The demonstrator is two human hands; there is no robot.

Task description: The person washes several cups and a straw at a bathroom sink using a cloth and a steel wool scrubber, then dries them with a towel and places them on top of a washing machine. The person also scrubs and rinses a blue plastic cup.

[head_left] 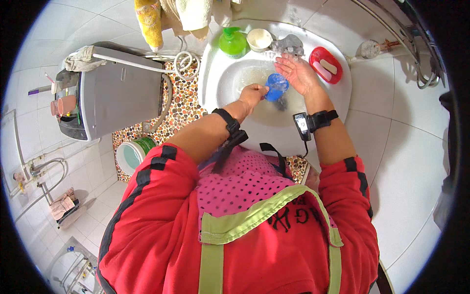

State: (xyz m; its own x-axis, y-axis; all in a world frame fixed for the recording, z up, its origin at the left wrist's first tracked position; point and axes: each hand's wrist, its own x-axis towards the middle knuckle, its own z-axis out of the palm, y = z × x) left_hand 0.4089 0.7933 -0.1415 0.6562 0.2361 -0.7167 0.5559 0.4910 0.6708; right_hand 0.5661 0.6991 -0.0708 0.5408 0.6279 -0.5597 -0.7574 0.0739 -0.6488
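Note:
Over the white washbasin (230, 81), my left hand (251, 97) pinches the near-left side of a small blue cup (277, 86). Whether it grips a handle or the rim is hidden by my fingers. My right hand (295, 73) is open, palm showing and fingers stretched out, just right of the cup and right below the grey faucet (290, 45). It holds nothing. Cloudy water seems to stand in the bowl under the cup. Both wrists wear black straps with small devices.
On the basin's rim stand a green pump bottle (232, 43), a white bowl (259, 39) and a red soap dish (326, 65) with two soap bars. Towels (193, 13) hang above. A grey washing machine (122, 93) and a bucket (129, 158) are at the left.

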